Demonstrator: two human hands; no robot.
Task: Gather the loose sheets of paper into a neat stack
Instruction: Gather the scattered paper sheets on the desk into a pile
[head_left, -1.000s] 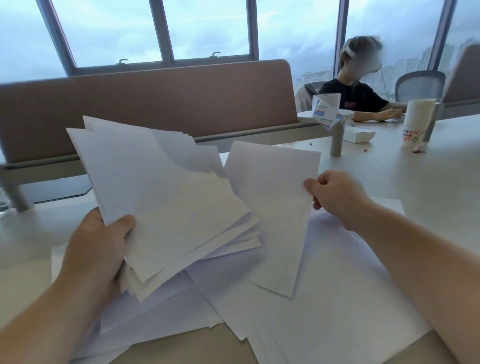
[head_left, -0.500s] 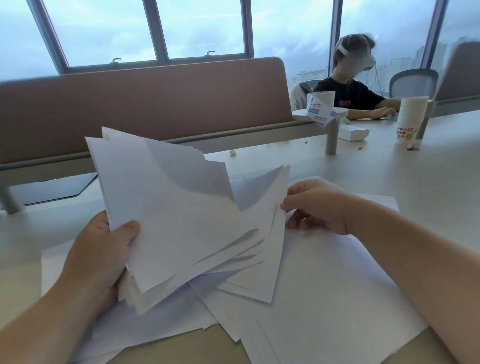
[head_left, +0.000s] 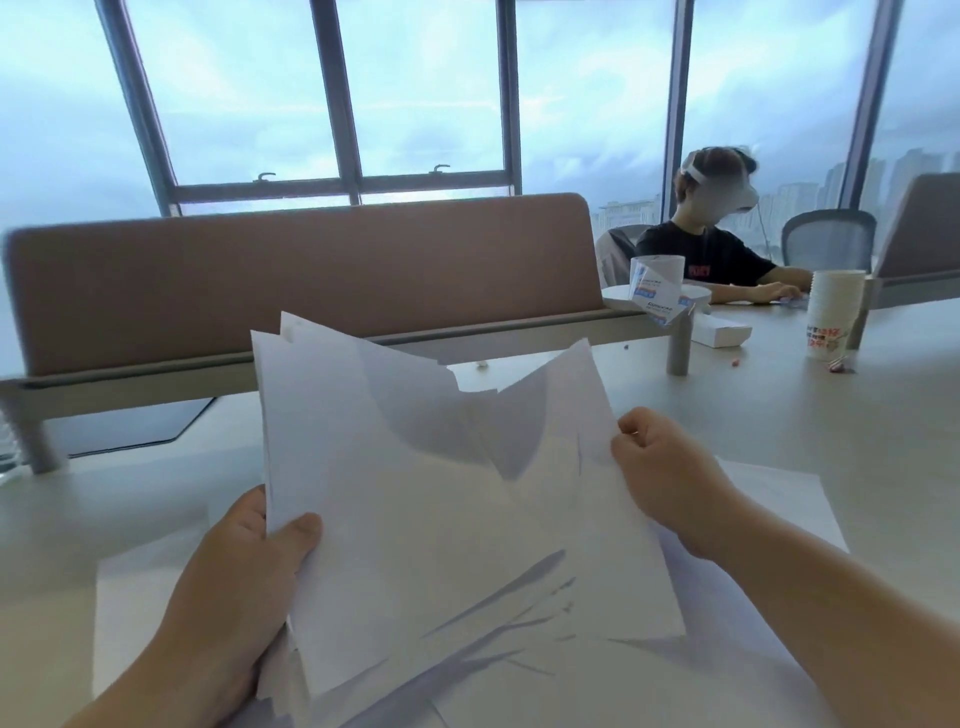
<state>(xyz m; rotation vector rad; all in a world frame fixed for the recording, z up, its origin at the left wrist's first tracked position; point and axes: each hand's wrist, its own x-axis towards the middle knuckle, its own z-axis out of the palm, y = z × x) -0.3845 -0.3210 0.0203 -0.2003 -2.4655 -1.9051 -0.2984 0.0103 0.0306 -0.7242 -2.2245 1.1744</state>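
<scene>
A fanned bundle of white sheets (head_left: 415, 519) is raised off the table in front of me. My left hand (head_left: 249, 561) grips its lower left edge, thumb on top. My right hand (head_left: 660, 467) pinches the right edge of a sheet lying against the bundle's right side. The sheets are uneven, with corners sticking out at the top and bottom. More loose sheets (head_left: 753, 623) lie flat on the table under and around the bundle.
The pale table (head_left: 857, 426) runs to the right. A brown divider panel (head_left: 311, 280) stands behind the papers. A stack of paper cups (head_left: 831, 317), a white box (head_left: 722, 332) and a seated person (head_left: 711, 249) are at the far right.
My right hand brought its sheet left onto the bundle and both hands lifted the bundle higher. The view tilted upward.
</scene>
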